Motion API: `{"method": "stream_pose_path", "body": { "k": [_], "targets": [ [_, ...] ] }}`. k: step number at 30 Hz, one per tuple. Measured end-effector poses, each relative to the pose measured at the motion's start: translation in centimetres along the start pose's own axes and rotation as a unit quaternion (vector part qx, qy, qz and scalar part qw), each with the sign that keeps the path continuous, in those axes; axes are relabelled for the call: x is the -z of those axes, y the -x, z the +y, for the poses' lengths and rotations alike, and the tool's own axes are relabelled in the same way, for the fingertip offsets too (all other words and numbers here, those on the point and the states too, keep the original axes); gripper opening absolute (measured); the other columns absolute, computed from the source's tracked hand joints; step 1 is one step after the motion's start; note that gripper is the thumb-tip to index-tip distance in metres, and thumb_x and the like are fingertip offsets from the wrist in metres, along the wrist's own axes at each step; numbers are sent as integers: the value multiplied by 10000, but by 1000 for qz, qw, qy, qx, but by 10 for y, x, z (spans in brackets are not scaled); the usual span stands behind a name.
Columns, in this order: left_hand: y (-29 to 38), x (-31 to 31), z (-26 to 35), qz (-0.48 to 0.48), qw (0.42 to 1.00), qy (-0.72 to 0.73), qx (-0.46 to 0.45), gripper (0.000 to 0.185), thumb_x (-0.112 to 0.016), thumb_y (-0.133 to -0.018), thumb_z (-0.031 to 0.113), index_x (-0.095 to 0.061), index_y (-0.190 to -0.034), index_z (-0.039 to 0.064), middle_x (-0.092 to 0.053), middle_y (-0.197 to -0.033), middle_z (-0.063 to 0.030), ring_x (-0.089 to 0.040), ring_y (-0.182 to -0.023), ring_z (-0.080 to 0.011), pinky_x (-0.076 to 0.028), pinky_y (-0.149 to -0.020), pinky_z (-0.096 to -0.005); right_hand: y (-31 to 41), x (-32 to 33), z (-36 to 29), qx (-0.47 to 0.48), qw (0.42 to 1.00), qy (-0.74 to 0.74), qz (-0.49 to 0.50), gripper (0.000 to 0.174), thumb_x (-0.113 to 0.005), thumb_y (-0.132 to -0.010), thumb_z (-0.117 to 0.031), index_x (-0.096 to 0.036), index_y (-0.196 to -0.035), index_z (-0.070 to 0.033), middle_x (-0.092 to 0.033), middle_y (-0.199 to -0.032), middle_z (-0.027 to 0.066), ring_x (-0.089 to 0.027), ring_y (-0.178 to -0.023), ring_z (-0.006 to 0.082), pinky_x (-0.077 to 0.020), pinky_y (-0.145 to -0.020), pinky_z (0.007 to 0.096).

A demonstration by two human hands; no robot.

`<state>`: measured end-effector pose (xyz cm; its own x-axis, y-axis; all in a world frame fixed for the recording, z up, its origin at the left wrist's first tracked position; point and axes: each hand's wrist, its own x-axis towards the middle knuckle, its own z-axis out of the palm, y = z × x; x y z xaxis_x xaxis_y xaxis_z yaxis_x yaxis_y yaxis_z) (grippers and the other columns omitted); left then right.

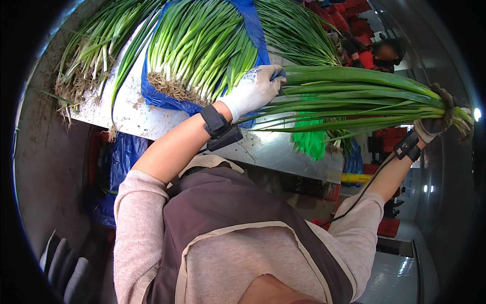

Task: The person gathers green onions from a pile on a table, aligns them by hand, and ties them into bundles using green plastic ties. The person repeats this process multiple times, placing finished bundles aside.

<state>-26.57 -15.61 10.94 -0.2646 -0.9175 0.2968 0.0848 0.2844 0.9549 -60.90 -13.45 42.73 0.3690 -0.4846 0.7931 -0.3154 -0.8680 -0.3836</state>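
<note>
My right hand (434,112), in a dirt-darkened glove, grips a bunch of green onions (364,95) close to its white root end, at the far right. The long leaves stretch left across the view. At their tips my left hand (260,87), in a white knit glove with a blue palm, is curled shut on leaf ends; its fingertips are partly hidden. Behind that hand lies a large pile of green onions (201,49) on a blue plastic sheet (163,102), roots facing me.
The metal table (129,117) holds more green onions (91,53) with soiled roots at left and another heap (296,30) at back right. A green plastic bag (309,133) hangs by the front edge. Red crates (389,138) and a person (387,53) are at right.
</note>
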Motion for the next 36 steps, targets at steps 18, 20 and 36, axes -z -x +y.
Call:
{"method": "stream_pose_path", "body": {
  "k": [18,20,36],
  "targets": [
    [-27,-13,37,-185,972,118,80,211,-585,-876,141,-649,-991,-24,-615,-715,-31,-552,-552,-95,-484,-504,-245,-5,10,6,-47,983,-161,-73,501,-519,-934,-349,-530,-1226,58,-572,-1220,185,-543,-1172,343,-451,-1007,456],
    [-32,-13,39,-108,981,129,91,207,-581,-882,137,-654,-1004,-13,-634,-746,-45,-563,-562,-99,-499,-518,-246,-6,14,8,-78,977,-185,-71,451,-465,-955,-318,-549,-1211,44,-575,-1221,194,-541,-1178,344,-443,-1015,466],
    [356,259,-85,56,655,-650,380,192,-595,-864,186,-645,-999,59,-658,-835,-181,-650,-772,-340,-524,-689,-448,-18,66,55,-213,958,-120,151,345,-436,-968,-236,-522,-1252,-59,-539,-1283,175,-425,-1278,394,-306,-1104,514]
  ]
}}
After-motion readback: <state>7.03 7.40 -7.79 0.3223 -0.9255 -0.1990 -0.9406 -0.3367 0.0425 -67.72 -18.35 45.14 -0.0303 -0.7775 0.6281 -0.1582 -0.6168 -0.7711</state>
